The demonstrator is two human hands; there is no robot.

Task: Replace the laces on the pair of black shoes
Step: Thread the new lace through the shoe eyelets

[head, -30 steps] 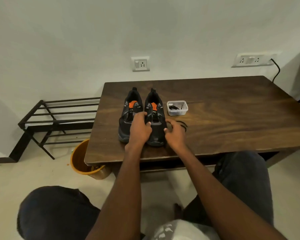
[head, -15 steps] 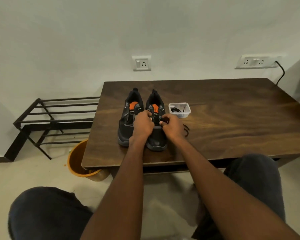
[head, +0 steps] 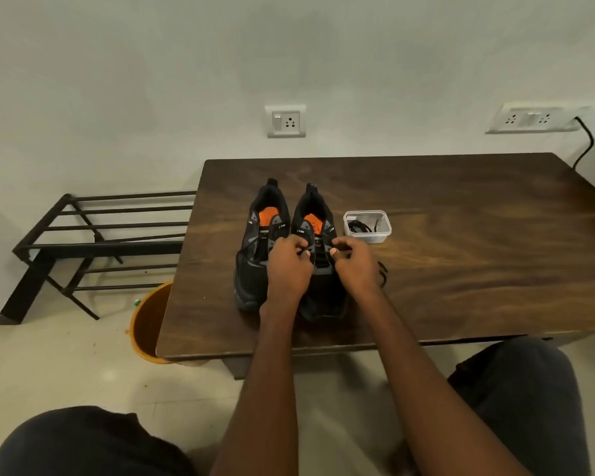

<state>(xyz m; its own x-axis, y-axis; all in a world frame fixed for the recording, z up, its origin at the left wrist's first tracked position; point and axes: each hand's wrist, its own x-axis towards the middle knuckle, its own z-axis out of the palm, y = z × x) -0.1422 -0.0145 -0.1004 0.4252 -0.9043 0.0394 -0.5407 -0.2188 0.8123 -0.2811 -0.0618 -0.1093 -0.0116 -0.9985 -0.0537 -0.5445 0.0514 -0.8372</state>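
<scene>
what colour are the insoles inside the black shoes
Orange insoles, seen through both shoe openings in the head view.

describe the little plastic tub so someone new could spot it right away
Start at the dark wooden table. A pair of black shoes stands near its left end, and the tub sits just right of them. It is the only clear container there, with black laces coiled inside.

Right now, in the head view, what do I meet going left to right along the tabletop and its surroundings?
Rack → orange bucket → left shoe → right shoe → clear box holding black laces. Both hands work at the right shoe's laces, so I leave them out.
</scene>
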